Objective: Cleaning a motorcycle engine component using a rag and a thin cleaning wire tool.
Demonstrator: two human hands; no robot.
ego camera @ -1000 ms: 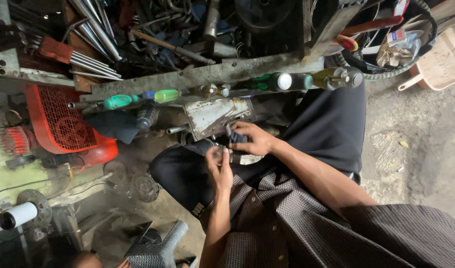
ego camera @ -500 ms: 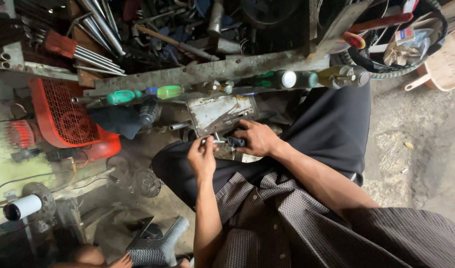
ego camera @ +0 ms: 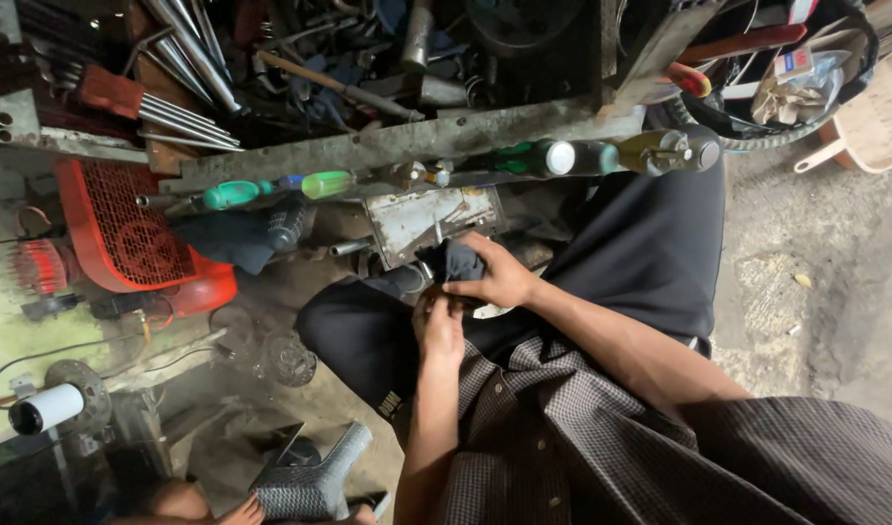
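Left hand (ego camera: 439, 326) low over the lap, fingers curled shut on something small and dark; can't tell what it is, it's hidden by the fingers. Right hand (ego camera: 494, 275) just above it, touching, its grip closed around a dark, rounded metal part (ego camera: 457, 261) that sits at the lower edge of a grey, scuffed, boxy metal housing (ego camera: 428, 220). Housing: worn paint, rust-brown patches, flat top face tilted, a short stub pipe sticking out on its left side. It sits above the knees, against a long grimy steel bar (ego camera: 397, 141). Beyond, along the bar: green-handled screwdrivers (ego camera: 271, 190), dark green bottle with white cap (ego camera: 548, 157). Left: red mesh fan guard (ego camera: 125, 233).
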